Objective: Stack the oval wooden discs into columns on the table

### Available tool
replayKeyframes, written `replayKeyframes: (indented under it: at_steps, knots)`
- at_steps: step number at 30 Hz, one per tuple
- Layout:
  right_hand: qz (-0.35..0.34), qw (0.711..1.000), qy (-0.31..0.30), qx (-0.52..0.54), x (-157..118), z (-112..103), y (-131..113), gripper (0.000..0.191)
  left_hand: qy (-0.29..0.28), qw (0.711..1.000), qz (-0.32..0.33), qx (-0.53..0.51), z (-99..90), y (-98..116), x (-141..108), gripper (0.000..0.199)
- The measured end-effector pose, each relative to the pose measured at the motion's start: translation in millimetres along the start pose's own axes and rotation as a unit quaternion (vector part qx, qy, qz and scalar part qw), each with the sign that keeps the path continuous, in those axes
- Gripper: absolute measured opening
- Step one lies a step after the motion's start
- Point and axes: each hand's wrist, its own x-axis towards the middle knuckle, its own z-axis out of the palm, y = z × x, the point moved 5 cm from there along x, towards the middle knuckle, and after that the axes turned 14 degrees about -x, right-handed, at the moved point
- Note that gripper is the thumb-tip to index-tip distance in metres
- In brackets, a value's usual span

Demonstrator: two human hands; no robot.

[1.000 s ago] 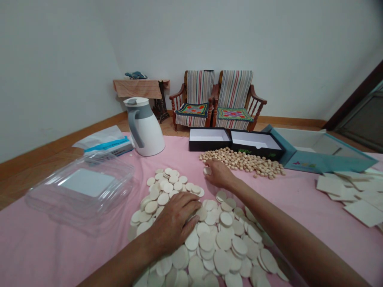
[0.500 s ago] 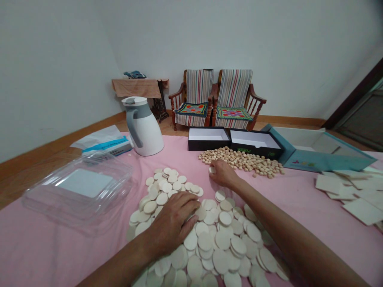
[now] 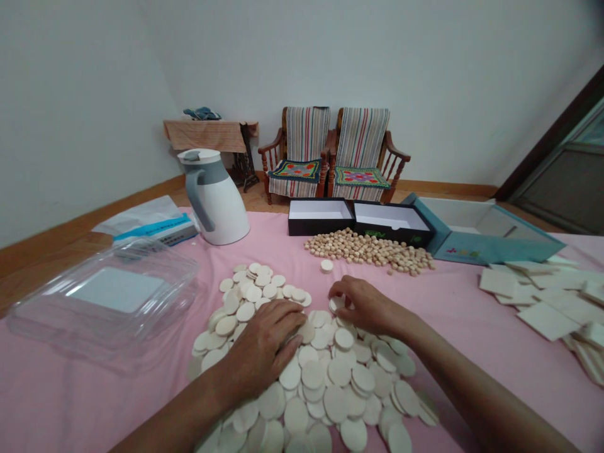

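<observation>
A wide pile of pale round wooden discs (image 3: 338, 371) spreads over the pink cloth. Resting on its left part is my left hand (image 3: 268, 336), fingers stretched and thumb apart; what lies under the palm is hidden. My right hand (image 3: 363, 303) is at the pile's far edge, thumb and fingers closed around a pale disc (image 3: 335, 304). Beyond that hand, a small stack of discs (image 3: 326, 266) stands apart on the cloth, in front of a heap of small wooden beads or cubes (image 3: 370, 250).
Two black open boxes (image 3: 321, 225) and a blue open box (image 3: 491, 248) line the back. Square wooden pieces (image 3: 547, 321) lie at right. On the left are a clear plastic container (image 3: 160, 296), a packet (image 3: 155, 229) and a white-grey jug (image 3: 224, 207). Two chairs (image 3: 306, 145) stand behind.
My right hand has come back from near the bead heap to the disc pile, leaving a small stack of discs on the cloth. My left hand stays on the pile. The view has shifted slightly.
</observation>
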Motion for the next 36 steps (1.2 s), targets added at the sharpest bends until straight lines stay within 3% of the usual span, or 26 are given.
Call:
replayKeyframes:
  at_steps: [8,14,21,28,33,36]
  knots:
    - [0.036,0.998,0.049,-0.021,10.0,7.6,11.7,0.029,-0.009,1.000,-0.001,0.005,-0.1,0.6,0.1,0.028]
    - [0.047,0.997,0.067,0.007,13.2,7.8,20.1,0.019,0.002,1.000,0.003,-0.003,-2.4,2.3,1.1,0.028]
    - [0.057,0.981,0.183,-0.002,41.5,-11.1,27.7,0.015,0.000,1.000,0.004,-0.007,-0.6,0.9,0.8,0.028]
    - [0.083,0.984,0.157,-0.005,64.3,-2.2,28.0,0.017,-0.007,1.000,-0.003,-0.002,0.3,0.0,0.1,0.029]
    - [0.078,0.980,0.182,0.008,53.4,-14.1,31.4,0.025,-0.002,1.000,0.001,-0.001,-0.1,0.9,-0.7,0.029]
    - [0.067,0.986,0.150,0.022,38.5,-19.5,30.5,0.016,0.002,1.000,0.003,-0.005,0.2,0.3,-0.9,0.030]
